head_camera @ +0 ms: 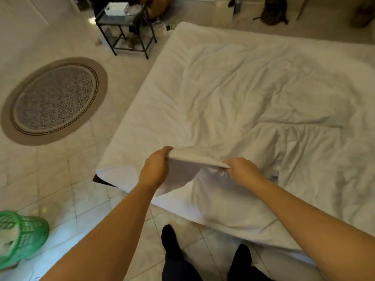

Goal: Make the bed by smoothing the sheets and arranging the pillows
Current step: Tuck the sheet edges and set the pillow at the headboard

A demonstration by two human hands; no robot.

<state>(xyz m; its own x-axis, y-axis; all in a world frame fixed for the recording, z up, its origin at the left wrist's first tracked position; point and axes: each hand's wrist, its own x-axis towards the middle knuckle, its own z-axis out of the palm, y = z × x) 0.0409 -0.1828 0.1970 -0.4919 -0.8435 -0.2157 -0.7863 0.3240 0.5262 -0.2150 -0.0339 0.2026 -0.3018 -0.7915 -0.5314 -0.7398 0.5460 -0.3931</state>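
Right, landmark: the low wide white-draped bed, seen on my feed from its near edge.
Sheet: a crumpled white cotton sheet covers the whole top of the bed, with deep creases across the middle and a folded-over ridge on the bed's right half.
Lifted flap: a smooth flap of sheet is raised off the bed by its near-left corner, its underside facing me.
Left hand: the left hand holds the flap's left end above the bed's near edge, fingers curled over the fold.
Right hand: the right hand grips bunched cloth at the flap's right end, fingers closed tight into the fabric.
Feet: two dark-socked feet stand on the pale tiled floor, just beside the bed's near edge.
Rug: a round grey-and-beige woven rug lies well left of the bed.
Basket: a green plastic mesh basket sits left of the bed's near corner, well apart.
Desk: a small black metal-framed desk stands off the bed's far-left corner, carrying a white box.
Bag: a dark soft bag rests beyond the bed's far edge.
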